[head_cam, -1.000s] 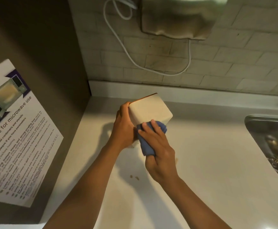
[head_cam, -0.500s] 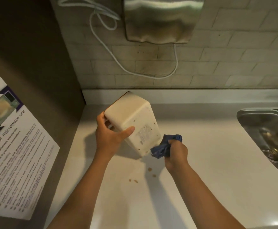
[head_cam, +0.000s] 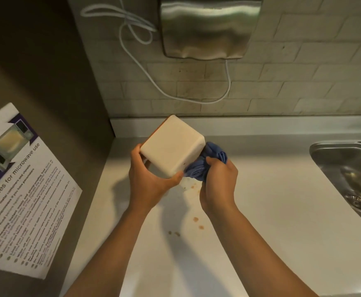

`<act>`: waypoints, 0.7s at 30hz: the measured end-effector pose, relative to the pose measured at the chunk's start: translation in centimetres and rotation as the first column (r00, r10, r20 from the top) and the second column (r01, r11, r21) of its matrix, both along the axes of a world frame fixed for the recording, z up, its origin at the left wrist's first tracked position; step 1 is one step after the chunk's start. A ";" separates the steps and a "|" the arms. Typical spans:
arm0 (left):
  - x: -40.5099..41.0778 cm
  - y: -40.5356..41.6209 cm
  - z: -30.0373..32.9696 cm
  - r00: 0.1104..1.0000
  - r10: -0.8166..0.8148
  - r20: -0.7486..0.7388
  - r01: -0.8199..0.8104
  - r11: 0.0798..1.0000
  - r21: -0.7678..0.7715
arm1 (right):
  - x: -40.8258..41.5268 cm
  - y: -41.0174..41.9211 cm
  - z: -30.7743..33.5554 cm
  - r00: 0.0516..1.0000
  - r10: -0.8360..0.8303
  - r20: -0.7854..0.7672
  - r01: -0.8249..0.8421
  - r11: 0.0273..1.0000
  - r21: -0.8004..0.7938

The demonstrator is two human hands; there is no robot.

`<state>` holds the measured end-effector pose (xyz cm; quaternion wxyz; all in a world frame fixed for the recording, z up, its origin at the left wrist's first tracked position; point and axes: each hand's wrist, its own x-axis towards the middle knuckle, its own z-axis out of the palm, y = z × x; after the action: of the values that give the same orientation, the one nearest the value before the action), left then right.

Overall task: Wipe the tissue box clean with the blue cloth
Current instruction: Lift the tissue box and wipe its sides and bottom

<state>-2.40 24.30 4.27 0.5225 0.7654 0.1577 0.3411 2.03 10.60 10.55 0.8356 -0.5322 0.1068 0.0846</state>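
A cream, cube-shaped tissue box (head_cam: pixel 172 145) is held tilted above the white counter, one plain face turned up toward me. My left hand (head_cam: pixel 149 181) grips it from the left and below, thumb along its near edge. My right hand (head_cam: pixel 218 183) holds the bunched blue cloth (head_cam: pixel 205 163) and presses it against the box's right side. The face under the cloth is hidden.
The white counter (head_cam: pixel 272 211) carries a few small brown spots (head_cam: pixel 196 221) below the hands. A steel sink (head_cam: pixel 351 174) lies at the right. A steel wall unit (head_cam: pixel 207 26) with a white cord hangs on the tiles. A microwave guideline sheet (head_cam: pixel 23 189) is stuck on the left panel.
My left hand has turned the box, so its labelled underside no longer faces me. My right hand has brought the cloth up from the lower corner onto the right side.
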 end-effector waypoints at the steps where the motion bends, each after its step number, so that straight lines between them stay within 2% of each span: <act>1: 0.0 -0.1 0.0 1.000 0.001 0.013 -0.001 1.000 0.000 | -0.4 0.0 0.5 0.999 0.009 0.033 -0.010 1.000 0.023; 5: 0.1 0.1 -0.5 1.000 0.004 0.021 -0.004 1.000 0.009 | -1.5 -0.5 1.4 0.982 0.075 0.171 -0.079 0.997 0.016; 11: 0.4 0.6 -0.8 0.999 0.015 -0.048 -0.012 0.998 0.060 | -2.8 -0.4 -1.3 0.888 0.197 0.416 -0.097 0.964 -0.249; 17: -0.5 0.4 -2.4 0.987 0.022 -0.159 -0.008 0.996 0.090 | -2.7 -0.4 -3.7 0.904 0.187 0.384 -0.088 0.962 -0.259; 21: -1.0 0.4 -2.7 0.984 -0.050 -0.174 0.052 0.999 0.012 | -1.9 0.2 -4.8 0.895 0.194 0.402 -0.082 0.957 -0.277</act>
<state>-3.36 24.70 1.55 0.5091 0.8002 0.1800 0.2611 0.08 10.82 5.75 0.7556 -0.6462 -0.1064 0.0118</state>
